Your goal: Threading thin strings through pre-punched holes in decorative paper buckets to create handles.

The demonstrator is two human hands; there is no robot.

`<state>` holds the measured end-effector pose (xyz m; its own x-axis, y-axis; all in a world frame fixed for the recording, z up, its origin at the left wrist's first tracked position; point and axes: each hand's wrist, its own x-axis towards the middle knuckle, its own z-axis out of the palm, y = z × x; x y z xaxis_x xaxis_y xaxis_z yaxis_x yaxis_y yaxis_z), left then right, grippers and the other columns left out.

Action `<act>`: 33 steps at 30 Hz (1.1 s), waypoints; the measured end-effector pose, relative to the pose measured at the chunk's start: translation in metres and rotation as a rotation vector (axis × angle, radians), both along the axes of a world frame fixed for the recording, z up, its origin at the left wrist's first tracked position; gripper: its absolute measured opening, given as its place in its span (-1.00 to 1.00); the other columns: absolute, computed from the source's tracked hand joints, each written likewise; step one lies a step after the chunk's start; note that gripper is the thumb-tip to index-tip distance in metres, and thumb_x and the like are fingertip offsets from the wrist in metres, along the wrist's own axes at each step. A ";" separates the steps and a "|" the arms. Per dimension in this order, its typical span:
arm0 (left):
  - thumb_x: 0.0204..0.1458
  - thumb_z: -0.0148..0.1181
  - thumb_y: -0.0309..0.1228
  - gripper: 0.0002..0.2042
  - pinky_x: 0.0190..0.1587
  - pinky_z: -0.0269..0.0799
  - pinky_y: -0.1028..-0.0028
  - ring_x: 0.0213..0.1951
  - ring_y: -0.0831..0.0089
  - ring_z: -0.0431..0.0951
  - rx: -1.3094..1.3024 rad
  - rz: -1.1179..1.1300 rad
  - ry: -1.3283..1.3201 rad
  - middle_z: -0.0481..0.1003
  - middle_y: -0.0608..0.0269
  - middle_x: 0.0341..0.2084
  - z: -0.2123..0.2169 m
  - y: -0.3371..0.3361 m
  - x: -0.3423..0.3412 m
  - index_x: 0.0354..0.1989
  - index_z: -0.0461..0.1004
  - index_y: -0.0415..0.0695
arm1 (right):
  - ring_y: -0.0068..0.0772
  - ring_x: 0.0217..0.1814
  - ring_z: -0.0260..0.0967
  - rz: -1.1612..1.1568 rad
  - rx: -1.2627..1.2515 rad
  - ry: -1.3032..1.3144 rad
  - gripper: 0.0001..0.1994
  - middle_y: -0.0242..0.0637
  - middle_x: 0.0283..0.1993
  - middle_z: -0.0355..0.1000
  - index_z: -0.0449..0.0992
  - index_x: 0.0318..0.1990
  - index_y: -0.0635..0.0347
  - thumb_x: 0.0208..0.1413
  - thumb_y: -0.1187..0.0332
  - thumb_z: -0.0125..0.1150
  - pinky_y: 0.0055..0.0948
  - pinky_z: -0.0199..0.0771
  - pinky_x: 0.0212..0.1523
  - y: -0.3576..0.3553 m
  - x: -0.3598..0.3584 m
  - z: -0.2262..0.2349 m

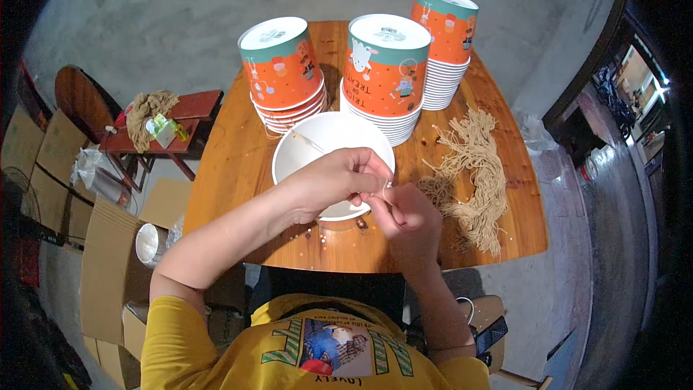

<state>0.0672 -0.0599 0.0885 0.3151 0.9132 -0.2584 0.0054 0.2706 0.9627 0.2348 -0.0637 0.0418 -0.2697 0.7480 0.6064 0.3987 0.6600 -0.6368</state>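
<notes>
A white paper bucket [333,135] stands with its open mouth up on the wooden table in front of me. A beige cord [309,141] runs through its far left wall and down inside. At the bucket's near right rim my left hand [328,182] is closed, its fingertips pinching a thin pale cord end. Close against it, just outside the rim, my right hand [410,222] is also closed, thumb and forefinger on the same cord end. Part of the cord between the fingers is hidden. My left wrist and palm cover part of the bucket's near side.
Upside-down stacks of orange and green printed buckets [284,72] stand along the table's far side. A bundle of beige cords [480,188] lies at the right. Small white bits [323,240] dot the table's near edge. A red bench [195,110] and cardboard [108,267] are at the left.
</notes>
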 end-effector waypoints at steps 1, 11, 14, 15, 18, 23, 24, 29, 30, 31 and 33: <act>0.09 0.09 -0.51 -0.87 -0.37 0.28 0.66 -0.44 0.64 0.38 0.000 0.007 0.004 0.46 0.36 -0.43 0.000 0.000 -0.001 -0.19 0.38 -0.19 | -0.42 -0.54 0.39 0.002 -0.001 0.001 -0.86 -0.22 -0.56 0.35 0.49 -0.38 0.19 -0.07 0.40 0.34 -0.42 0.37 -0.51 0.002 0.000 -0.001; 0.05 0.08 -0.60 -0.81 -0.27 0.34 0.62 -0.36 0.60 0.40 0.139 0.046 0.109 0.39 0.33 -0.40 -0.006 -0.004 -0.004 -0.16 0.31 -0.23 | -0.64 -0.53 0.26 0.196 -0.703 0.452 -0.85 -0.43 -0.53 0.35 0.46 -0.24 0.19 0.03 0.42 0.24 -0.56 0.31 -0.50 0.013 0.013 0.007; 0.05 0.07 -0.60 -0.80 -0.23 0.35 0.61 -0.35 0.61 0.40 0.256 0.039 0.188 0.37 0.34 -0.39 -0.001 -0.008 -0.002 -0.15 0.28 -0.22 | -0.66 -0.56 0.22 0.178 -0.510 0.268 -0.85 -0.46 -0.56 0.33 0.46 -0.25 0.18 0.03 0.42 0.26 -0.57 0.27 -0.53 0.015 0.011 0.011; 0.06 0.07 -0.60 -0.80 -0.22 0.35 0.61 -0.34 0.61 0.39 0.299 0.041 0.236 0.36 0.34 -0.40 0.001 -0.008 -0.002 -0.15 0.27 -0.22 | -0.65 -0.58 0.22 0.143 -0.414 0.131 -0.86 -0.45 -0.57 0.33 0.46 -0.27 0.18 0.02 0.42 0.26 -0.56 0.26 -0.54 0.015 0.009 0.012; 0.07 0.05 -0.60 -0.80 -0.21 0.35 0.60 -0.32 0.61 0.39 0.374 0.036 0.312 0.35 0.35 -0.40 0.006 -0.013 0.003 -0.13 0.26 -0.22 | -0.64 -0.59 0.22 0.125 -0.361 0.111 -0.88 -0.42 -0.61 0.32 0.45 -0.33 0.20 0.01 0.42 0.27 -0.55 0.25 -0.55 0.019 0.008 0.007; 0.11 0.01 -0.62 -0.80 -0.16 0.37 0.58 -0.29 0.60 0.39 0.469 0.002 0.363 0.34 0.34 -0.37 0.000 -0.013 -0.001 -0.10 0.26 -0.23 | -0.61 -0.61 0.22 0.119 -0.371 0.114 -0.90 -0.38 -0.63 0.30 0.44 -0.38 0.20 -0.01 0.44 0.26 -0.54 0.27 -0.54 0.020 0.007 0.009; 0.11 -0.01 -0.63 -0.79 -0.14 0.36 0.58 -0.28 0.60 0.39 0.440 0.001 0.314 0.34 0.33 -0.36 -0.002 -0.012 -0.003 -0.09 0.26 -0.23 | -0.61 -0.61 0.22 0.115 -0.364 0.109 -0.90 -0.38 -0.63 0.30 0.43 -0.38 0.19 -0.02 0.45 0.25 -0.54 0.28 -0.54 0.020 0.008 0.009; 0.08 -0.04 -0.67 -0.76 -0.09 0.35 0.58 -0.25 0.60 0.38 0.346 -0.028 0.220 0.34 0.34 -0.35 -0.006 -0.012 -0.005 -0.07 0.27 -0.23 | -0.60 -0.60 0.24 0.100 -0.361 0.091 -0.89 -0.36 -0.62 0.31 0.43 -0.37 0.19 -0.04 0.47 0.24 -0.54 0.29 -0.53 0.020 0.007 0.006; 0.07 -0.03 -0.66 -0.76 -0.11 0.34 0.59 -0.25 0.61 0.37 0.375 0.008 0.256 0.34 0.35 -0.35 -0.005 -0.013 -0.005 -0.07 0.28 -0.23 | -0.60 -0.60 0.26 0.092 -0.357 0.076 -0.89 -0.35 -0.61 0.32 0.42 -0.37 0.20 -0.05 0.47 0.24 -0.54 0.30 -0.52 0.020 0.007 0.006; 0.06 -0.01 -0.64 -0.76 -0.13 0.34 0.61 -0.26 0.61 0.36 0.404 0.043 0.291 0.34 0.36 -0.35 -0.003 -0.014 -0.004 -0.07 0.30 -0.22 | -0.60 -0.60 0.26 0.092 -0.357 0.076 -0.89 -0.35 -0.61 0.32 0.42 -0.37 0.20 -0.05 0.47 0.24 -0.54 0.30 -0.52 0.020 0.007 0.007; 0.06 0.03 -0.61 -0.76 -0.16 0.32 0.62 -0.27 0.62 0.34 0.378 0.064 0.350 0.33 0.38 -0.36 0.002 -0.017 -0.006 -0.08 0.31 -0.21 | -0.58 -0.59 0.29 0.092 -0.350 0.078 -0.88 -0.35 -0.61 0.34 0.42 -0.36 0.19 -0.05 0.46 0.24 -0.52 0.32 -0.52 0.018 0.006 0.010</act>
